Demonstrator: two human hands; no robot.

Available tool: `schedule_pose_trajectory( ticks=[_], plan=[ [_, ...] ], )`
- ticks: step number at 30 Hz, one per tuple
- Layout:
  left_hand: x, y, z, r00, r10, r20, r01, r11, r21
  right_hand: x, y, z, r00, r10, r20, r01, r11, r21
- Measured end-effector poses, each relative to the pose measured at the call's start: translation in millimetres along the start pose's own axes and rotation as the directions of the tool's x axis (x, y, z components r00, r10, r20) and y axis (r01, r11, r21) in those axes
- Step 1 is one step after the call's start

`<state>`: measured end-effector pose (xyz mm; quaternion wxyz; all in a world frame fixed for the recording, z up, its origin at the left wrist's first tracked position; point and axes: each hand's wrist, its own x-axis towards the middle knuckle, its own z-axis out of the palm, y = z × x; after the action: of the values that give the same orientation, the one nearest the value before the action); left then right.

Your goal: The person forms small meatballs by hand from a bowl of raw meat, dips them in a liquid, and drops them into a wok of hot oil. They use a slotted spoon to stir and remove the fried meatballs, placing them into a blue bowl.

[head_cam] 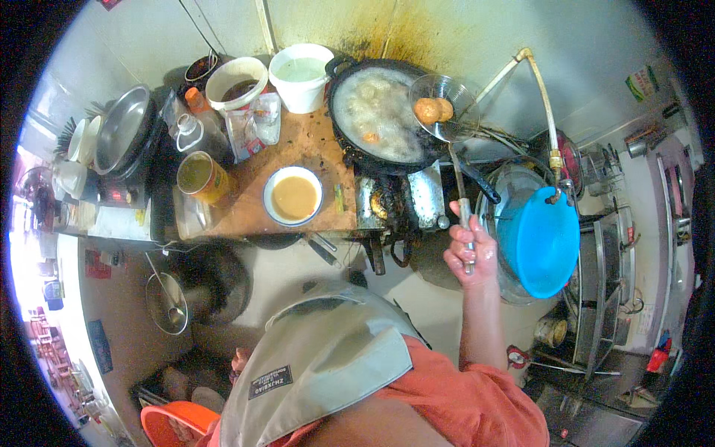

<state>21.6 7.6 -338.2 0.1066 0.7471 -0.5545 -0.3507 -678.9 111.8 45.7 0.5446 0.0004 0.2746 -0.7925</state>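
My right hand [471,248] is closed round the handle of a wire skimmer [447,125]. Two browned fried balls [429,110] lie in its round mesh, held up at the right rim of a black wok [342,131]. The wok stands on a burner, full of foaming oil [380,106], with one browned piece showing in the foam. Only a small part of my left hand [240,359] shows, low at my side beside the apron; whether it holds anything is hidden. Left of the wok, a white bowl of tan liquid [293,196] sits on a wooden board [251,215].
A white bucket [299,92], a tub of dark liquid [237,86], a plastic bottle [190,134] and a yellowish container [198,177] line the counter's left part. At right, a blue basin [547,243] sits under a tap [553,193]. An orange basin [176,416] is low at left.
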Motion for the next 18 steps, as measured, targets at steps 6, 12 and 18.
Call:
schedule_pose_trajectory(
  ticks=[6,12,18],
  plan=[
    [45.4,90.9,-13.4,0.971,-0.054,0.232,0.103,0.973,-0.207,27.4,7.2,27.6,0.995,0.03,-0.1,-0.027,0.999,0.031],
    [67.4,142.8,-10.6,0.951,-0.017,0.308,0.114,0.947,-0.3,10.2,22.6,39.0,0.966,-0.095,-0.24,0.055,0.985,-0.165],
    [71.7,141.9,-6.7,0.942,-0.02,0.334,0.122,0.95,-0.287,2.5,33.7,48.5,0.924,-0.194,-0.328,0.099,0.953,-0.285]
  ],
)
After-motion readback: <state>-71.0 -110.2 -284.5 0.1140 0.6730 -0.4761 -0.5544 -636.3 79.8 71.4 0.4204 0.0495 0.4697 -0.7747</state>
